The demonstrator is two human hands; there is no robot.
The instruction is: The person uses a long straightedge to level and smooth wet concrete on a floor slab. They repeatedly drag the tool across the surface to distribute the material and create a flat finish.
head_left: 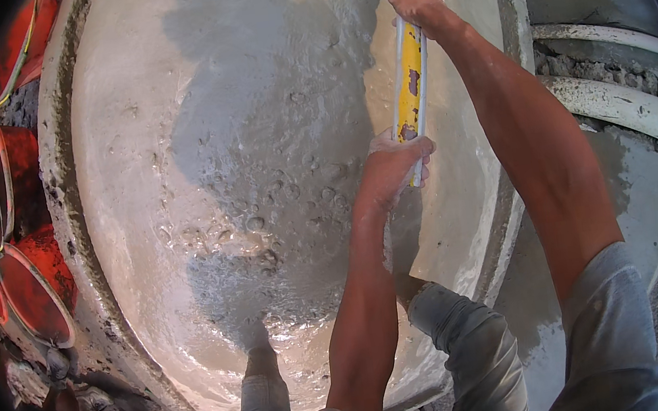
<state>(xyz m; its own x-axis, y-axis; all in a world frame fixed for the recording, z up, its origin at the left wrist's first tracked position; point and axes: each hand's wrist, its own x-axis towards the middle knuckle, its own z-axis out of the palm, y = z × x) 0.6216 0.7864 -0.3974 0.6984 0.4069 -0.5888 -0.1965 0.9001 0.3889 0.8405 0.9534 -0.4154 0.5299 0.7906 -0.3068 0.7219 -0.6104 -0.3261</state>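
1. Bar (412,66), long and yellow with pale edges and worn patches, runs through both hands and leaves my view beyond the right one.
2. Left hand (396,169) is closed around it, close to the near end; I think this low hold serves for steering that end.
3. Right hand (420,10) is gripping it farther out, well apart from the left. Such spacing, I suppose, keeps so long a piece from twisting.
4. Beneath the hands spreads wet concrete (263,201), pitted to the left of the left hand and smoother to the right of the bar. Whether the bar touches it, I cannot tell.
5. Legs (475,351) are set apart, nearer than the hands, probably for balance during this forward reach.
6. Raised rims (61,187) run well outside both hands, on either side; seemingly they keep the wet mass in.
7. Red buckets (36,287) sit beyond the left rim, far from the left hand, and pale pipes (630,104) lie to the right of the right hand, perhaps to leave free space for work.
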